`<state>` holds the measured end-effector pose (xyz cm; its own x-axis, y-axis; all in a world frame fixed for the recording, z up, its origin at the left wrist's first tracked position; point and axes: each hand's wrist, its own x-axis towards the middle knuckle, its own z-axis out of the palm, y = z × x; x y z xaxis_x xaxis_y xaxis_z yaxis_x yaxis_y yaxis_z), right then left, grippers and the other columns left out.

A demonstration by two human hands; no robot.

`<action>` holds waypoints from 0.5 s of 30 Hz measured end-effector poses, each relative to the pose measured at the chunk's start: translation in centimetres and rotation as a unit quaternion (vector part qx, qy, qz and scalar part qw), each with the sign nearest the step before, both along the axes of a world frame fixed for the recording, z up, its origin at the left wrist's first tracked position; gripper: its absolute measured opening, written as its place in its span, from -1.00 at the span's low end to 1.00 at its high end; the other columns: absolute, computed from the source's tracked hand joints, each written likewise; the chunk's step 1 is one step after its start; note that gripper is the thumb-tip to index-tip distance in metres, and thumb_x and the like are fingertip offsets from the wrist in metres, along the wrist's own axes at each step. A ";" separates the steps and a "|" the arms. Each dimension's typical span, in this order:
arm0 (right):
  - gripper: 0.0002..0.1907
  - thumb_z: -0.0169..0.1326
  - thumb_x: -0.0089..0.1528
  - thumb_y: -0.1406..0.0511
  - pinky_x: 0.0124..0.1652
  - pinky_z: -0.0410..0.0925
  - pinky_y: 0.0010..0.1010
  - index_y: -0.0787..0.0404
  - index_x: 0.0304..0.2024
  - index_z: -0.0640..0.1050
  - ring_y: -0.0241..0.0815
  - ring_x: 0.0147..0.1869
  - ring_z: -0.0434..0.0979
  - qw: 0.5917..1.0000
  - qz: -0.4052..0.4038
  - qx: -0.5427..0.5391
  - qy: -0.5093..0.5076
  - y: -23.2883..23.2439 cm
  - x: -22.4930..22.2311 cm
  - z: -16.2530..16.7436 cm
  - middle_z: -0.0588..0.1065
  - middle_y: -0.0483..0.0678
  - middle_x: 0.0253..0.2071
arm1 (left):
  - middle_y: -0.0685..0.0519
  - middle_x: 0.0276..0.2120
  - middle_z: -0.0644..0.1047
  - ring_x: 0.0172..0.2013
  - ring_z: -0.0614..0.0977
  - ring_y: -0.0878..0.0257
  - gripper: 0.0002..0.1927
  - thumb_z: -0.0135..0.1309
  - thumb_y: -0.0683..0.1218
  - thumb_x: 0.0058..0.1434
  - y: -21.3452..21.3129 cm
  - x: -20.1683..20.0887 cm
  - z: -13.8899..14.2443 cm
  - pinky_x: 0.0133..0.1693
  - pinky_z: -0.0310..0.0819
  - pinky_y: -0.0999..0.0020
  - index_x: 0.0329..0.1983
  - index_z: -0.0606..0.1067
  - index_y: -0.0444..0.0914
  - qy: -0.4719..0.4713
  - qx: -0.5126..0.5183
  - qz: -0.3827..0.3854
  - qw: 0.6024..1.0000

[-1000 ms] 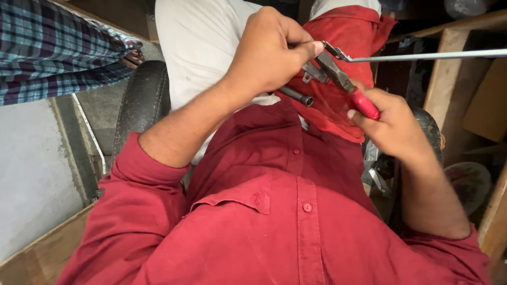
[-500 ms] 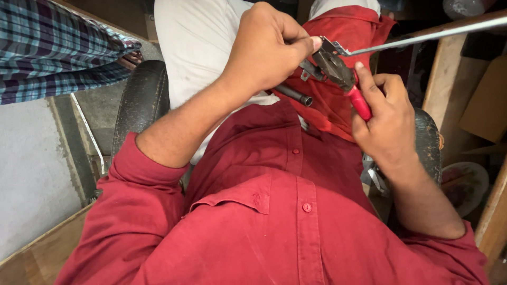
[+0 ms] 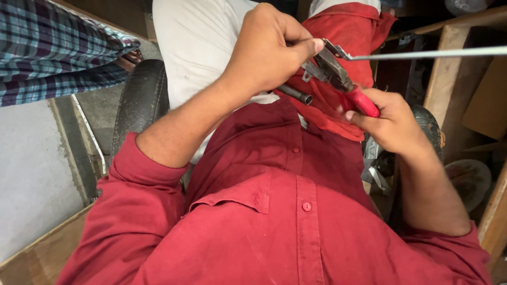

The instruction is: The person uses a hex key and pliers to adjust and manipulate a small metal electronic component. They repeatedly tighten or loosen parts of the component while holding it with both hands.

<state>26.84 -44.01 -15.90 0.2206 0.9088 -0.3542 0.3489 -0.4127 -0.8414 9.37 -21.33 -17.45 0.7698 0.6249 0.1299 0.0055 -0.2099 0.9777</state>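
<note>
While my left hand (image 3: 269, 58) pinches the near end of a thin metal rod (image 3: 422, 54) running off right, my right hand (image 3: 393, 124) is clenched on the red handle of pliers (image 3: 338, 79), whose jaws bite that end above my lap.

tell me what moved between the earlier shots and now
The long metal rod tilted upward half a second ago and has swung back to nearly level. The right hand shifted along the red-handled pliers. The left hand keeps pinching the rod's end at the pliers.
</note>
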 end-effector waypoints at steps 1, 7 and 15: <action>-0.49 0.16 0.22 0.44 -0.11 0.36 -0.40 0.23 0.25 0.52 -0.08 -0.23 0.47 0.996 0.010 0.011 -0.093 0.0 -0.1 -0.1 0.42 0.02 -0.29 | 0.07 -0.67 0.59 -0.66 0.50 0.43 -0.88 0.33 -0.14 0.17 0.0 0.0 0.0 -0.56 0.36 0.44 -0.39 0.70 -0.31 -0.006 0.004 0.003 1.000; -0.36 0.16 0.22 0.49 0.07 0.41 -0.17 0.22 0.38 0.50 0.11 0.07 0.51 0.890 0.034 0.127 -0.437 0.0 -2.3 0.2 0.44 0.10 0.01 | 0.09 -0.71 0.55 -0.69 0.47 0.45 -0.89 0.30 -0.16 0.17 0.0 0.1 0.1 -0.60 0.33 0.46 -0.41 0.70 -0.33 -0.006 0.011 0.028 1.000; -0.37 0.16 0.22 0.47 0.02 0.40 -0.20 0.28 0.39 0.48 0.12 0.00 0.52 0.940 0.022 0.098 -0.326 -0.4 -2.3 0.4 0.44 0.14 -0.03 | 0.09 -0.69 0.56 -0.66 0.45 0.46 -0.89 0.29 -0.16 0.21 -0.3 0.0 -0.1 -0.57 0.28 0.46 -0.39 0.70 -0.32 -0.018 -0.013 0.013 1.000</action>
